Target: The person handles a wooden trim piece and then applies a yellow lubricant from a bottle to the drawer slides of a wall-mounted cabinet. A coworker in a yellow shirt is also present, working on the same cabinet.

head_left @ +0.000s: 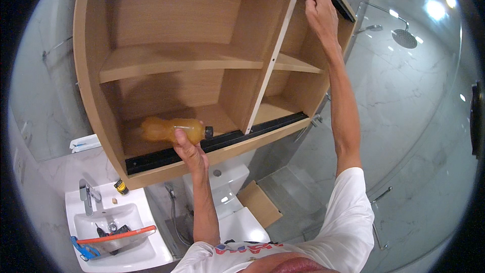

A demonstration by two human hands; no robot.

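At nine o'clock, the left hand [191, 152] grasped an amber plastic bottle [166, 130], black cap [208, 132] toward three, at the open lower-left compartment [202, 91] of the wooden cabinet [87, 60], near its bottom track [222, 142]. At one, the right hand [323, 12] was beside the upper track [342, 7]; its grip I couldn't tell.

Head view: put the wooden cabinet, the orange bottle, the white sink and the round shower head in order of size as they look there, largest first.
1. Wooden cabinet
2. White sink
3. Orange bottle
4. Round shower head

This is apparent size only; the shower head looks farther away.
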